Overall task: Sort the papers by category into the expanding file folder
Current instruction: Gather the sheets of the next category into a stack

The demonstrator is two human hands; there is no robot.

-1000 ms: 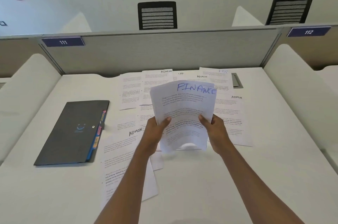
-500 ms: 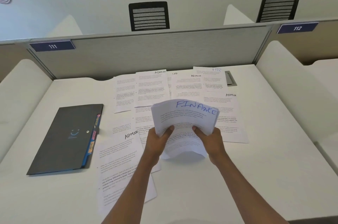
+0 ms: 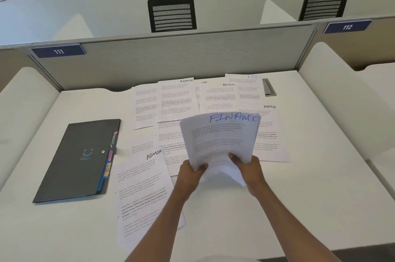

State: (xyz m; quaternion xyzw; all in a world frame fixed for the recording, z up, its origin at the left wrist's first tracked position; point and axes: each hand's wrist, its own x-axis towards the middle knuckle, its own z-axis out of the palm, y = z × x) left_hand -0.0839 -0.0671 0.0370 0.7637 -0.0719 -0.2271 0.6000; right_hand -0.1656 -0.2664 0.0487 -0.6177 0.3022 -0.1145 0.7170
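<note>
Over the desk (image 3: pixel 288 197), left hand (image 3: pixel 190 174) and right hand (image 3: pixel 249 167) still grip the lowered FINANCE stack (image 3: pixel 220 135).

I am holding a paper stack (image 3: pixel 220 137), thin and matt. The folder (image 3: pixel 79 159) is showing a dark matt plastic cover; the desk (image 3: pixel 299 197) is looking smooth, the divider (image 3: pixel 171 58) cloth-covered.

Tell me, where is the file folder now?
In the head view, the folder lies closed on the left of the desk, just left of the near ADMIN sheet.
</note>
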